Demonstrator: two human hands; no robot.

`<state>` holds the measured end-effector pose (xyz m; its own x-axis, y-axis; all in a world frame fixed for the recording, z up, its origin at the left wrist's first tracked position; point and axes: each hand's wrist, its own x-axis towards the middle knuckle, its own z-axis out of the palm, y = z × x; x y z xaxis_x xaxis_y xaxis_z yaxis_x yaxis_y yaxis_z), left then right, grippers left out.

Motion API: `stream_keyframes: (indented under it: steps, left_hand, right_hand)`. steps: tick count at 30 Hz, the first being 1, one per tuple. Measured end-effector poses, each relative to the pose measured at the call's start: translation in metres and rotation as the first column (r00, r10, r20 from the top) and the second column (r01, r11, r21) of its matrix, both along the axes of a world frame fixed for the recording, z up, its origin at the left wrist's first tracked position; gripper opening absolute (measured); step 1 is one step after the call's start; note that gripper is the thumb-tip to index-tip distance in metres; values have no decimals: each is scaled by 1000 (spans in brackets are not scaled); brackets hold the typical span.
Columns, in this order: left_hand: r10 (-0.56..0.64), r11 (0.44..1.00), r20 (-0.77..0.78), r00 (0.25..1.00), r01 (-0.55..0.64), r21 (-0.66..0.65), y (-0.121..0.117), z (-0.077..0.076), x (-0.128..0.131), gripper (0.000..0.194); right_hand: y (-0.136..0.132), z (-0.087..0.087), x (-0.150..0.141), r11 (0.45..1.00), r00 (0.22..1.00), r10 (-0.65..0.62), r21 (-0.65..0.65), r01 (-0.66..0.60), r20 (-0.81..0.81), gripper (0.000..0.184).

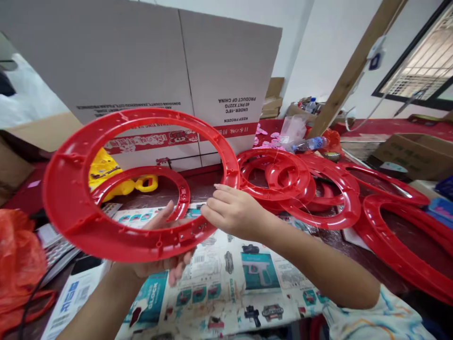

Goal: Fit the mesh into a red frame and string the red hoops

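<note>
One red ring (67, 193) is held above a printed sheet (226, 278) on the worktop (203, 183). The left grip (163, 267) is loosely wrapped about its lower rim, thumb showing in the opening, fingers beneath; the right grip (237, 211) is curled closed on its lower-right edge. Beyond both stands a white carton (226, 61); more red rings (339, 215) overlap to the right grip's right.

Beyond my dark red table (203, 186) I see a white wall (327, 42), a slanting wooden post (356, 71) and a barred window (424, 61).
</note>
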<state>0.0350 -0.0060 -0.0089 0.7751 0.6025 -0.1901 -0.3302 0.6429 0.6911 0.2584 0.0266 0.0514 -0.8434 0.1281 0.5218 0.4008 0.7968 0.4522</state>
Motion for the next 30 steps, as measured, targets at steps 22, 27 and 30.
stream_keyframes:
  steps: [22, 27, 30]
  left_hand:
    - [381, 921, 55, 923, -384, 61, -35, 7, 43, 30]
    - [347, 938, 20, 938, -347, 0, -41, 11, 42, 56]
    - [394, 918, -29, 919, -392, 62, -41, 11, 46, 46]
  right_hand:
    - [-32, -47, 18, 957, 960, -86, -291, 4, -267, 17]
    - [-32, -46, 18, 954, 949, -86, -299, -8, -302, 10]
    - [-31, -46, 20, 952, 967, -62, -307, -17, -248, 12]
